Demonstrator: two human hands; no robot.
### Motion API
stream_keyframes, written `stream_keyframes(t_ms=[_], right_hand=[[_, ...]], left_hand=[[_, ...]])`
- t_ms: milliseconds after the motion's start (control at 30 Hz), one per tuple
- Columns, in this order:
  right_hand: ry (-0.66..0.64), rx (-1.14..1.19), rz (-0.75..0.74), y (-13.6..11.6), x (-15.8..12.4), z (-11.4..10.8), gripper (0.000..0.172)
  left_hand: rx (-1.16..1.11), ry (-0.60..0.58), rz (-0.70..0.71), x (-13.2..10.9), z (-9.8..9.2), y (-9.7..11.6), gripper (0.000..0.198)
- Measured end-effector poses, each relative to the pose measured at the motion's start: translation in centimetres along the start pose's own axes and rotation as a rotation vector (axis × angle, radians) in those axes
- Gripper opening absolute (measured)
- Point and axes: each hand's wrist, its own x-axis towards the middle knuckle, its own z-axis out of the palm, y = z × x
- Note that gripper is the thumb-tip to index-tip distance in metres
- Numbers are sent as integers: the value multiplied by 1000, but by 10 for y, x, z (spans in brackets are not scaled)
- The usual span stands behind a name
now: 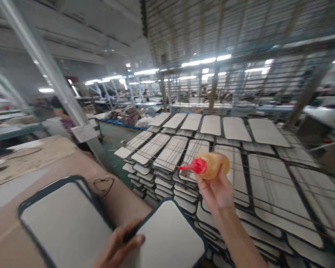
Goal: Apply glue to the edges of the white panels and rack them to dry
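My right hand (216, 186) is closed around a yellowish squeeze bottle (214, 165) with a red nozzle, which points to the left. The bottle is held up in front of the rack, tilted on its side. At the bottom middle, my left hand (123, 242) grips the left edge of a white panel (170, 238) with a dark border and rounded corners, thumb on top. Left of that hand, similar dark-edged panels (64, 223) lie piled on the table. The lower ends of both panels run out of view.
A multi-level wire rack (245, 175) full of white panels stands ahead and right, its grid-like upper part (212, 37) raised. The brown-covered table (123, 197) bears a thin looped cord (104, 185). A metal post (58, 82) rises at left; a person (61, 111) is behind it.
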Motion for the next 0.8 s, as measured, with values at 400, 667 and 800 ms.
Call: stream_keyframes(t_ms=[400,667,800], right_hand=[[-375,-482,284,-14,28,21,61],[-537,-554,452,-12,29,44,75],[-656,-595,476,-10,32,52,72]], left_hand=[[276,-623,117,-39,-44,108,45],[311,-670,13,-68,-28,152,45],[287,-678,-17,-79,-24,158,44]])
